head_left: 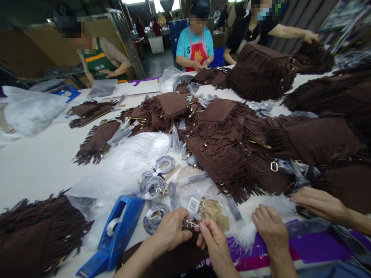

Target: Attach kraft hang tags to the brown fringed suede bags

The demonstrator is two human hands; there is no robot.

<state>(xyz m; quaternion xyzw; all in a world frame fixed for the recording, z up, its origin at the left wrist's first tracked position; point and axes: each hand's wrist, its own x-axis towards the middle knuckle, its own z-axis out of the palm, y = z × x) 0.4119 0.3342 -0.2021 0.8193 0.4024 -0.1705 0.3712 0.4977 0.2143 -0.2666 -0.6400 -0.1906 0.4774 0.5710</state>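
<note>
My left hand (174, 228) is closed, its thumb and fingers pinching the metal hardware at the edge of a brown suede bag (165, 256) in front of me. Close beside it, my right hand (213, 238) pinches a white tag string (193, 224) that runs toward the metal part. A white barcode tag (193, 205) stands just above my fingers, and kraft paper tags (213, 208) with strings lie behind them. Fingers partly hide the bag's edge and the hardware.
A blue tape dispenser (116, 231) stands left, with coiled grey straps (153, 184) behind it. Fringed brown bags (220, 150) pile across the table (37, 162). At right, a co-worker's hands (272, 227) hold white strings (246, 233) over purple plastic (313, 247). Other people work opposite.
</note>
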